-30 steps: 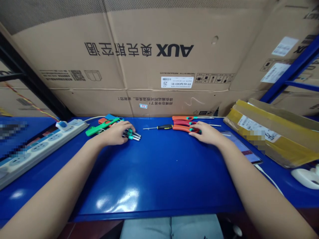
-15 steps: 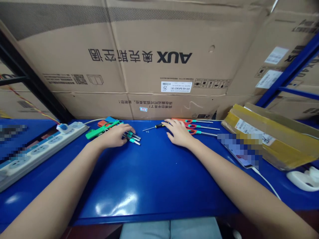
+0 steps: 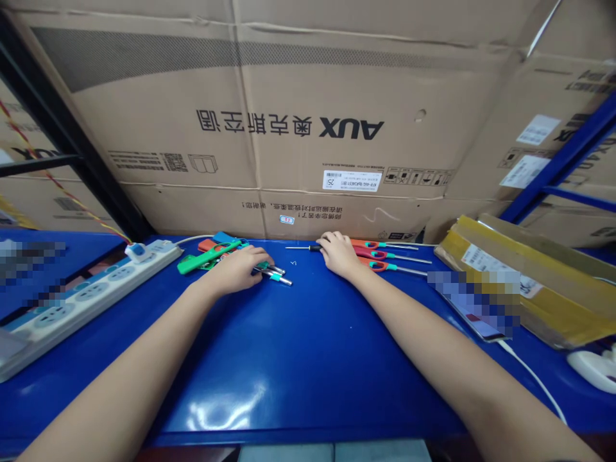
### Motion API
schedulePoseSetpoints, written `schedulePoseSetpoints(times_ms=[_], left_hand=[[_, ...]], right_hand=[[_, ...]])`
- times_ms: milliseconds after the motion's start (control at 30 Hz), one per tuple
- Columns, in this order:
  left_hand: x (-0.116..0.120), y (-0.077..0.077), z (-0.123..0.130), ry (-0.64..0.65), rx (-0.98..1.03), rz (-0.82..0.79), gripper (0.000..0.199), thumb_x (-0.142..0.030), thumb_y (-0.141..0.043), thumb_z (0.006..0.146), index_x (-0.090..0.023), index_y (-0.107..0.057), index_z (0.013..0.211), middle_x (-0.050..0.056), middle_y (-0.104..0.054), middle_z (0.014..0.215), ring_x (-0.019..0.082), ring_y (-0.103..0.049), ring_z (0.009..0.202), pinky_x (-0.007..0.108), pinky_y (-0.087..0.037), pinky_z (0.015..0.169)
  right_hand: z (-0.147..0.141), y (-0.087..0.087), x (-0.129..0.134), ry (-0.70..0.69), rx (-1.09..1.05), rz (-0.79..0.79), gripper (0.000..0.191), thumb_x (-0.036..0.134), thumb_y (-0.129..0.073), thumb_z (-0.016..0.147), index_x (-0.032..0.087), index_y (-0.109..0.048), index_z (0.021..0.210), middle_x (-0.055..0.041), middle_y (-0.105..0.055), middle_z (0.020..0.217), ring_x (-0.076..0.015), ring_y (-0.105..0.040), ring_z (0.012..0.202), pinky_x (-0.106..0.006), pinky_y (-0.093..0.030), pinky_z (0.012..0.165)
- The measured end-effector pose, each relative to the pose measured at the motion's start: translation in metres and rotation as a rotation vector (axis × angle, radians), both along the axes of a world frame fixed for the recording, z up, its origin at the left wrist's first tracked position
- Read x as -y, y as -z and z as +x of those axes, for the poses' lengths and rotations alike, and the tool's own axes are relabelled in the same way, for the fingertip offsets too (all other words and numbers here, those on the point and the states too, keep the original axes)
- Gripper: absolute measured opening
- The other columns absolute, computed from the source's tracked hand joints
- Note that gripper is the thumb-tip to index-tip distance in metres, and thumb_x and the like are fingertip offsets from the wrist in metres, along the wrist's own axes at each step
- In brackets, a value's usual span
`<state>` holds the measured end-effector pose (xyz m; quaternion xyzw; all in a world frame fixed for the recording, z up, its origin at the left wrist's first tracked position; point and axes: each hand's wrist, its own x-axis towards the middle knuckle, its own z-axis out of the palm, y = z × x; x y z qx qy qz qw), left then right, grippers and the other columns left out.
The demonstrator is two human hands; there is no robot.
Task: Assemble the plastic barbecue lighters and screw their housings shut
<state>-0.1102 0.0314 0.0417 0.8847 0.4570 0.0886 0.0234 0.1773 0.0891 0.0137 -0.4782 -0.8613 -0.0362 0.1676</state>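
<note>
My left hand [image 3: 239, 269] is curled over a bunch of long-nosed lighters at the back left of the blue table. A green lighter [image 3: 205, 258] sticks out behind it, beside orange and blue handles, and metal nozzles show past my fingertips. My palm hides the middle of the bunch. At the back centre, my right hand [image 3: 339, 255] closes on the dark handle of a screwdriver [image 3: 312, 248], whose thin shaft points left. Three red-orange lighters [image 3: 380, 255] lie side by side just right of that hand, nozzles to the right.
A white power strip [image 3: 103, 289] runs along the left. On the right are a phone [image 3: 474, 314] with a white cable and an open yellow-taped carton [image 3: 534, 289]. A white object [image 3: 594, 371] is at the right edge. Large cardboard [image 3: 289, 77] stands behind the blue table [image 3: 298, 359].
The screwdriver has turned from slanting to nearly level under my right hand. My left hand has slid slightly over the lighters. The whole view has shifted a little.
</note>
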Motion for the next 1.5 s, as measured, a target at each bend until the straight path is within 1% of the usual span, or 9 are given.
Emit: schedulePoseSetpoints(times_ms=[200, 300, 467, 600, 733, 933, 1067, 1300, 1500], left_hand=[[-0.001, -0.002, -0.005, -0.032, 0.001, -0.012, 0.046, -0.003, -0.049, 0.074, -0.020, -0.067, 0.113, 0.006, -0.069, 0.114, 0.024, -0.066, 0.105, 0.033, -0.050, 0.092], [0.000, -0.003, -0.006, -0.047, -0.005, -0.014, 0.048, -0.002, -0.048, 0.072, -0.020, -0.067, 0.111, 0.006, -0.069, 0.114, 0.024, -0.066, 0.106, 0.032, -0.049, 0.092], [0.002, -0.007, -0.007, -0.106, -0.026, -0.027, 0.049, 0.001, -0.047, 0.069, -0.022, -0.064, 0.109, 0.006, -0.066, 0.113, 0.023, -0.066, 0.101, 0.030, -0.049, 0.086], [0.002, -0.009, -0.011, -0.163, -0.072, -0.078, 0.045, 0.003, -0.048, 0.064, -0.020, -0.064, 0.099, 0.006, -0.065, 0.103, 0.021, -0.065, 0.088, 0.029, -0.048, 0.076], [0.002, -0.009, -0.014, -0.202, -0.103, -0.139, 0.042, 0.004, -0.049, 0.062, -0.021, -0.065, 0.093, 0.004, -0.067, 0.098, 0.021, -0.065, 0.088, 0.027, -0.048, 0.075], [0.004, -0.013, -0.013, -0.263, -0.120, -0.171, 0.044, 0.001, -0.050, 0.060, -0.022, -0.066, 0.093, 0.002, -0.072, 0.098, 0.021, -0.068, 0.093, 0.027, -0.048, 0.075], [0.006, -0.016, -0.013, -0.340, -0.149, -0.114, 0.037, -0.004, -0.053, 0.065, -0.022, -0.066, 0.095, 0.005, -0.073, 0.099, 0.025, -0.068, 0.092, 0.030, -0.049, 0.074], [0.005, -0.019, -0.015, -0.499, -0.182, -0.020, 0.039, -0.015, -0.058, 0.074, -0.024, -0.067, 0.110, 0.006, -0.071, 0.117, 0.027, -0.066, 0.107, 0.029, -0.050, 0.080], [0.002, -0.025, -0.038, -0.771, -0.186, 0.023, 0.036, -0.030, -0.057, 0.084, -0.020, -0.065, 0.118, 0.016, -0.066, 0.124, 0.035, -0.063, 0.117, 0.037, -0.051, 0.089]], right_hand=[[-0.019, 0.007, 0.030, -0.255, 0.037, -0.024, 0.038, 0.025, -0.048, 0.101, 0.029, -0.067, 0.134, -0.0057, -0.056, 0.151, -0.0266, -0.045, 0.138, -0.049, -0.033, 0.114], [-0.018, 0.012, 0.035, -0.245, 0.032, -0.067, 0.041, 0.027, -0.046, 0.102, 0.028, -0.064, 0.139, -0.0081, -0.050, 0.157, -0.0297, -0.040, 0.144, -0.056, -0.029, 0.117], [-0.013, 0.013, 0.037, -0.188, -0.005, -0.075, 0.046, 0.028, -0.041, 0.102, 0.023, -0.060, 0.144, -0.0098, -0.046, 0.159, -0.0300, -0.038, 0.147, -0.055, -0.027, 0.120], [-0.014, 0.011, 0.040, -0.256, -0.009, -0.106, 0.049, 0.032, -0.037, 0.104, 0.026, -0.052, 0.149, -0.0046, -0.046, 0.160, -0.0288, -0.037, 0.148, -0.060, -0.023, 0.121], [-0.015, 0.012, 0.040, -0.312, -0.028, -0.152, 0.046, 0.034, -0.039, 0.103, 0.028, -0.057, 0.145, -0.0029, -0.051, 0.156, -0.0291, -0.040, 0.148, -0.064, -0.017, 0.122], [-0.010, 0.020, 0.032, -0.195, -0.232, -0.084, 0.047, 0.015, -0.042, 0.096, 0.016, -0.063, 0.138, -0.0107, -0.064, 0.143, -0.0224, -0.056, 0.134, -0.043, -0.039, 0.117], [-0.005, 0.023, 0.027, -0.111, -0.275, -0.062, 0.049, 0.005, -0.044, 0.087, 0.013, -0.066, 0.130, -0.0138, -0.067, 0.136, -0.0243, -0.060, 0.127, -0.042, -0.046, 0.109], [-0.006, 0.018, 0.036, -0.215, -0.218, -0.075, 0.039, 0.015, -0.049, 0.093, 0.018, -0.067, 0.127, -0.0112, -0.069, 0.132, -0.0273, -0.058, 0.127, -0.048, -0.042, 0.106], [-0.019, 0.014, 0.051, -0.286, -0.250, -0.045, 0.031, 0.024, -0.052, 0.098, 0.020, -0.068, 0.124, -0.0101, -0.067, 0.134, -0.0257, -0.054, 0.130, -0.047, -0.035, 0.110]])
